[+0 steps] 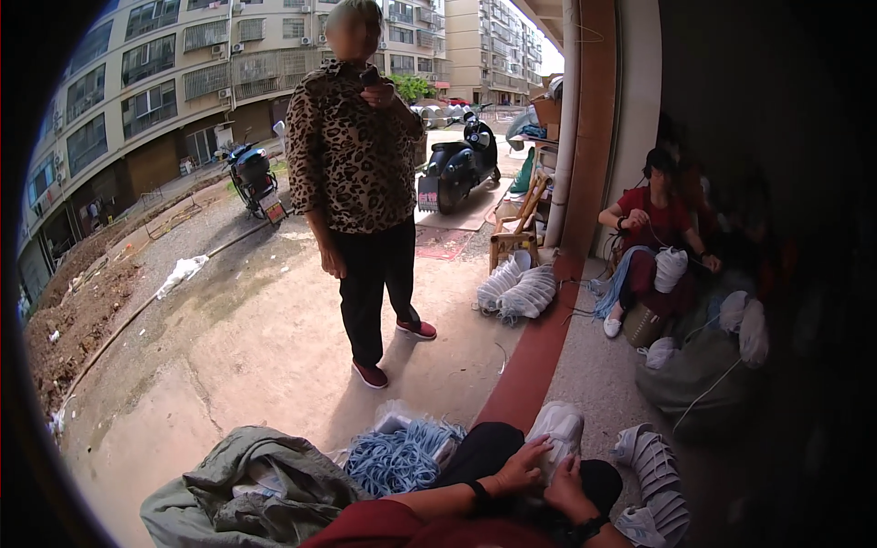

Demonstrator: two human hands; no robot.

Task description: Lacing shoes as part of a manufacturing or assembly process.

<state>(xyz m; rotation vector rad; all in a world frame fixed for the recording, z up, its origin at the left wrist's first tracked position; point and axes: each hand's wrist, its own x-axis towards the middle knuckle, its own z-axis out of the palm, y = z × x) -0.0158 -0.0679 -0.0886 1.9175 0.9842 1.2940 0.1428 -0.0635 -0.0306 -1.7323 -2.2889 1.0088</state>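
A white shoe upper (559,422) rests on my lap, its toe pointing away from me. My left hand (521,464) is closed, with fingertips pinching at the near left edge of the upper. Close beside it, my right hand (568,493) is closed too, thumb and fingers pinched at the upper's near end. Whether a lace lies between the fingertips is too small to make out. To the left of my knee lies a heap of light blue laces (402,461). A curved stack of nested white shoe uppers (660,475) lies to the right of my leg.
A grey-green cloth sack (251,493) slumps at my left. Ahead stands a person in a leopard-print top (352,151). Another person in red (656,215) sits at right, handling laces. More shoe uppers (519,288) lie by a wooden chair (521,228). A dark scooter (461,164) stands outside.
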